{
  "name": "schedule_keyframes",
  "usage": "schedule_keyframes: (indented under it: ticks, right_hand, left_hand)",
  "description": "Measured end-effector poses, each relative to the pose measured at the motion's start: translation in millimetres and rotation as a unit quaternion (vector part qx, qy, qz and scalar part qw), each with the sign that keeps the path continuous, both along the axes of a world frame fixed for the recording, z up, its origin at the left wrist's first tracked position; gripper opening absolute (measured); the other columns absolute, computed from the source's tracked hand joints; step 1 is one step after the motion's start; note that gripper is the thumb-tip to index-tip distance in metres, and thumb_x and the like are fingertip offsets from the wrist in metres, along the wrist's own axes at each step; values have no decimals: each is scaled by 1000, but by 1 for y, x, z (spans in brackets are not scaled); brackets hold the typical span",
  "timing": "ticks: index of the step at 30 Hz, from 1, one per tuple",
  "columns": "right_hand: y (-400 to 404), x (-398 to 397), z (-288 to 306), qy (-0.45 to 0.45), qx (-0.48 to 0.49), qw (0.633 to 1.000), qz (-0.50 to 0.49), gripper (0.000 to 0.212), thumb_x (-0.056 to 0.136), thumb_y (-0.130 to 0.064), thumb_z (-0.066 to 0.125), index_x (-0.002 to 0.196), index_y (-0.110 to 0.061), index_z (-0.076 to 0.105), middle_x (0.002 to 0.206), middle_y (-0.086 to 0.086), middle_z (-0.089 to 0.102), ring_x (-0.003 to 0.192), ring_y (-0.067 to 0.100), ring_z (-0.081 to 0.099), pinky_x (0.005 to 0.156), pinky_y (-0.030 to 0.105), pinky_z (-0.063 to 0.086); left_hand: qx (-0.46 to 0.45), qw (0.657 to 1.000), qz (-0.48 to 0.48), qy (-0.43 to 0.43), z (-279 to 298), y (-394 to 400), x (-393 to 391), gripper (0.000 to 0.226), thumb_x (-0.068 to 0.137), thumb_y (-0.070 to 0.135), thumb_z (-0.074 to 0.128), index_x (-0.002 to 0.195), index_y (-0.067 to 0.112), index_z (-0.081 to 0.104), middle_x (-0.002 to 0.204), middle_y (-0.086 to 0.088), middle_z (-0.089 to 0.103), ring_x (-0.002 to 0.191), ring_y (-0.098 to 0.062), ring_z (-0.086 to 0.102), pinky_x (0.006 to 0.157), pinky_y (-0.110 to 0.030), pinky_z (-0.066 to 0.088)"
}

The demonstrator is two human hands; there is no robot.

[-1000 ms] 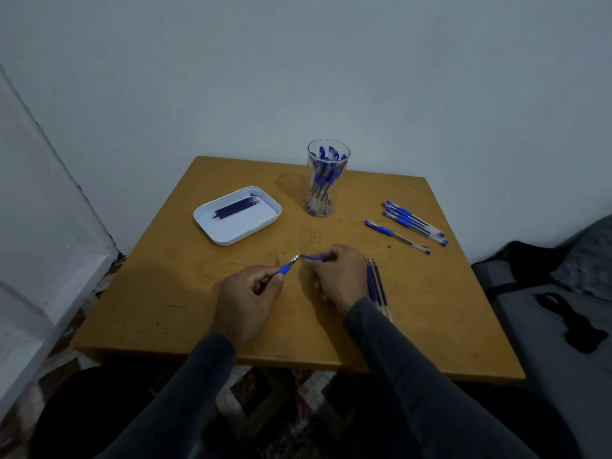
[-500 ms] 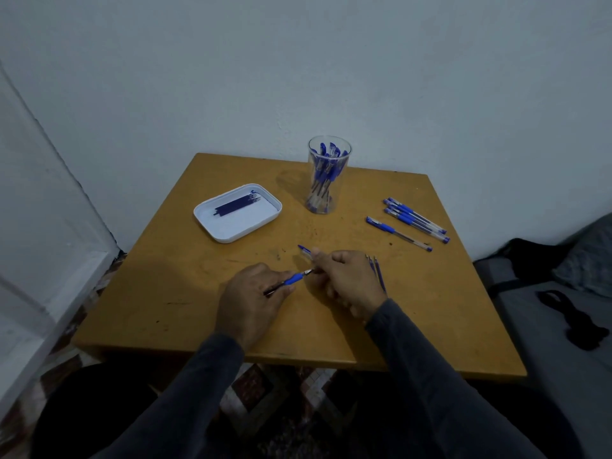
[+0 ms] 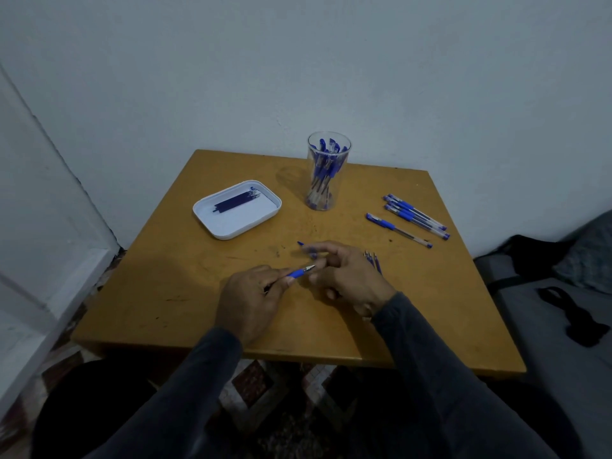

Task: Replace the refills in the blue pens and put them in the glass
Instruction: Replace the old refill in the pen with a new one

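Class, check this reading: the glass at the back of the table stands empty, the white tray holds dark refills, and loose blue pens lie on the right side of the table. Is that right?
Not quite. The head view shows the glass is not empty: it holds a bunch of blue pens standing upright. The rest stands: the white tray holds dark refills, and loose blue pens lie on the right side of the table.

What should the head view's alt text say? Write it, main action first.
A person's left hand grips a blue pen while the right hand holds a blue cap above a wooden table. Behind stand a glass of pens, a white tray and loose pens.
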State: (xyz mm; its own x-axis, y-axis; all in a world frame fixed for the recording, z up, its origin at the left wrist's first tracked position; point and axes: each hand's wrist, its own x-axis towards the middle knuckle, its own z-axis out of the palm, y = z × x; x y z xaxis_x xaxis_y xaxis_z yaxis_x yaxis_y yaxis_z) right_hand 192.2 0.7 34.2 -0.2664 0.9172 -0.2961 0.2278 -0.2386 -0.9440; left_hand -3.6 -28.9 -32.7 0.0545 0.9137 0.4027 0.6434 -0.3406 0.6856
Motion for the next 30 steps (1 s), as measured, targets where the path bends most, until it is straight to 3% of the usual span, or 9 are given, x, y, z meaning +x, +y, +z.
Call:
schedule_keyframes:
  ticks: [4,7,9,14,16,19,23,28,30]
  right_hand:
    - [0,0,-1,-45,-21,998,-23,29,95,-27,72,106,0,71,80,10,70,46,5,51,42,19,41]
    - [0,0,-3,-67,4,998,-8,11,98,-13,65,103,-6,72,87,13,69,58,6,55,48,19,44]
    - [1,1,-2,-40,7,999,17,18,95,-2,65,108,-14,70,86,7,65,61,7,54,49,19,43]
    - [1,0,-2,-79,-8,996,-29,25,98,-30,68,106,-7,71,87,5,68,57,5,52,48,19,43]
    - [0,1,-3,-71,15,997,-16,13,99,-18,64,106,-9,71,87,6,67,64,8,54,51,19,43]
    - [-1,5,1,-6,8,1000,14,31,95,1,63,118,-18,70,85,5,64,59,5,52,47,19,40]
    - [-2,3,0,-74,9,997,-14,10,97,-22,68,103,-19,74,85,-2,67,64,4,53,54,20,43]
    - [0,1,-3,-47,45,997,-49,7,98,-11,65,101,-13,72,81,2,62,62,6,51,52,20,43]
    - [3,0,-5,-110,103,985,-85,7,98,-15,66,101,-16,72,88,-3,65,73,7,56,60,20,44]
  left_hand:
    - [1,1000,-2,2,1,0,1,46,92,56,48,117,27,75,78,19,64,72,-3,61,63,-21,49]
    - [6,1000,1,11,1,-1,0,48,93,55,48,116,25,76,80,19,65,73,-1,61,64,-19,48]
    - [8,1000,4,14,1,-1,0,45,93,53,50,116,24,76,81,19,65,73,-1,61,65,-19,48]
    - [10,1000,2,5,0,-1,1,42,94,50,54,116,23,76,83,15,68,74,-4,62,66,-26,53]
    - [7,1000,-2,0,0,0,0,45,93,53,51,116,24,76,83,15,69,75,-3,63,67,-28,54]
    - [7,1000,1,0,1,-1,0,45,93,54,50,116,25,76,83,16,68,75,-3,62,67,-24,51]
    - [1,1000,1,4,2,-2,1,35,95,46,59,118,25,74,84,15,68,75,-2,62,67,-24,50]
    - [4,1000,10,-14,4,-2,0,25,96,34,65,115,21,76,84,16,68,78,0,63,70,-21,49]
    - [3,999,16,-36,5,-3,0,24,96,31,66,114,19,76,84,16,68,80,0,63,73,-20,50]
